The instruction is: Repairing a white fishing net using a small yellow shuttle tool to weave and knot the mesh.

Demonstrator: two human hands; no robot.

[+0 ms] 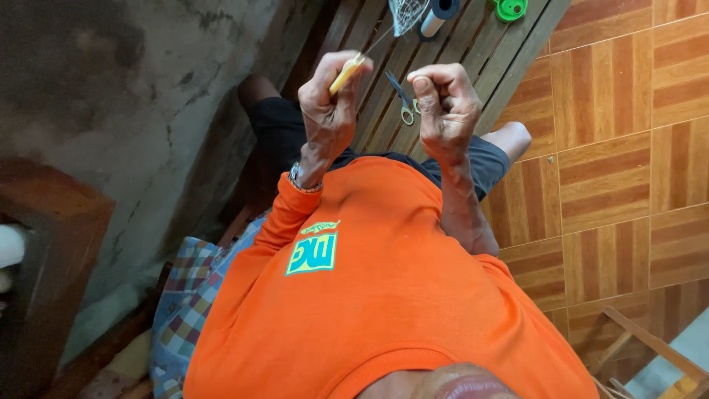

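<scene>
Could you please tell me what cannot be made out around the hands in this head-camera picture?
- Right hand: fist closed; whether it pinches the thin thread is too fine to tell.
- Yellow tool in the left hand: lower part hidden by the fingers.
- Net, spool and green object: cut off by the top edge.
- Scissors: partly behind the right hand.

colours and patterns, seated figure at slatted bench

shirt (384, 295): bright orange, with a teal and yellow chest emblem. shorts (284, 125): black. tool (347, 72) in the left hand (329, 103): pale yellow. scissors (402, 100): green handles, grey blades. spool (437, 15): white body, dark end. small round thing (509, 9): vivid green. netting (406, 13): pale, fine mesh. bench (473, 52): brown slats. floor (620, 148): parquet-pattern tiles, orange-brown and cream stripes. wall (111, 111): mottled grey. cloth (185, 303): checked blue, white, maroon, yellow.
</scene>
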